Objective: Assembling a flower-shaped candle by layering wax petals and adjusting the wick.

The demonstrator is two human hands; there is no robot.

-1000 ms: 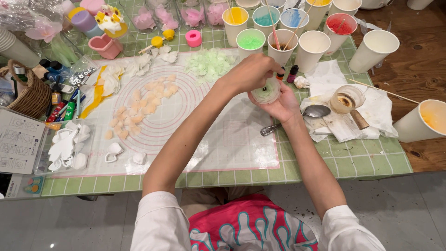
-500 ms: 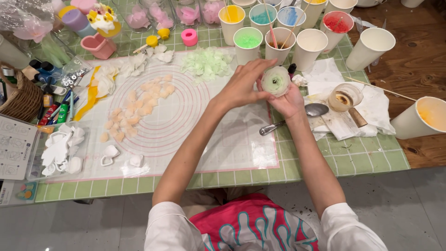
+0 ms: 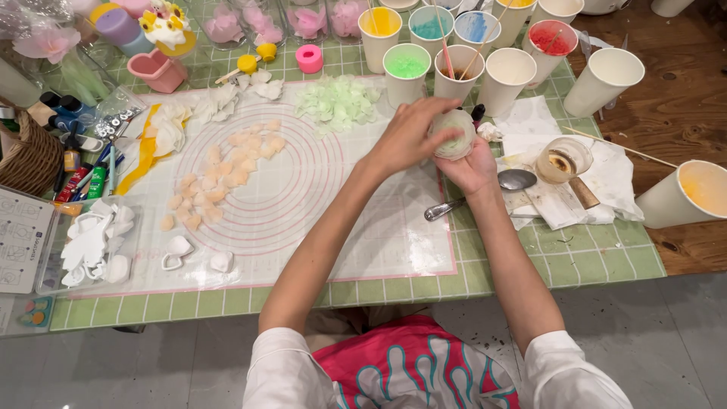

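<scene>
Both hands meet above the mat: the right hand cups a pale green flower from below, the left hand presses fingertips against its side, so light, even pressure suits fragile petals.

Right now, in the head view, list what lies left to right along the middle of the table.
Wicker basket → white petal shapes → peach petals → left hand → pale green flower ball → metal spoon → glass jar → paper cup with yellow inside.
</scene>
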